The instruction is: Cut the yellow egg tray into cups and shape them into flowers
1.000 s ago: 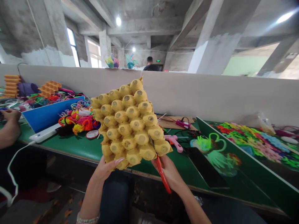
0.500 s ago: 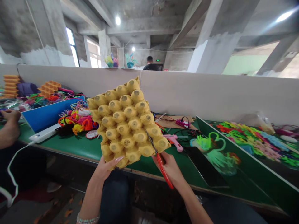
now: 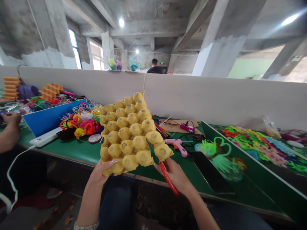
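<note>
A yellow egg tray is held up over the front of the green table. My left hand grips its lower left corner, thumb on the front face. Red-handled scissors are in my right hand, closed around the handles below the tray. Their blades are hidden behind the cardboard. A cut runs up from the tray's lower edge, and the strip of cups on its right leans away from the rest, still joined higher up.
A pink glue gun and a black phone-like slab lie right of the tray. Green pipe-cleaner swans stand beyond. Colourful pipe cleaners sit by a blue board at left. Another person's hand is at far left.
The tray has tilted back and dropped slightly. The gap beside the right-hand strip has opened wider, and the scissor blades, visible before, are now behind the cardboard.
</note>
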A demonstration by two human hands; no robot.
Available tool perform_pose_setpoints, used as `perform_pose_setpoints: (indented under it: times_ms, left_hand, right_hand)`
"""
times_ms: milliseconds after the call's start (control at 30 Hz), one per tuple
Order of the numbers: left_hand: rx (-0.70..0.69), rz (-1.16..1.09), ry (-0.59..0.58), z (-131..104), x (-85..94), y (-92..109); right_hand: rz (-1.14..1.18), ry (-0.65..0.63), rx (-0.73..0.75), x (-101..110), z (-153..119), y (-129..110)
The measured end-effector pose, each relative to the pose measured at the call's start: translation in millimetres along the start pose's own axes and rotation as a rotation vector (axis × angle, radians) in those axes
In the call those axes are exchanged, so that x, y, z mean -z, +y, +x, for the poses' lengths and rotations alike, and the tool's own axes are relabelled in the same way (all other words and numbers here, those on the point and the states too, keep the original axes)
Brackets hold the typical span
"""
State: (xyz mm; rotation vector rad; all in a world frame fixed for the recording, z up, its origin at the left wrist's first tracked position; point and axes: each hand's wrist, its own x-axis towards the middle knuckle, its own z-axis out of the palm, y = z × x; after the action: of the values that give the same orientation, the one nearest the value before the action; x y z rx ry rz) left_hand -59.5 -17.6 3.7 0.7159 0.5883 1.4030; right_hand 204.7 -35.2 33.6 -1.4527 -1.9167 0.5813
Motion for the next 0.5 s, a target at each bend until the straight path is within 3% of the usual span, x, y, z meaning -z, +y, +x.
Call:
perform_pose_setpoints:
  times_ms: [233,500]
  left_hand:
    - [-0.086,-0.026,-0.024,-3,-16.2,0]
    - [-0.089,-0.043,-0.049,-8,-20.1,4]
  right_hand:
    - [0.066,-0.083,-0.038,-3,-4,-6]
    - [0.12,-0.035,0.025,-7,-3,-5]
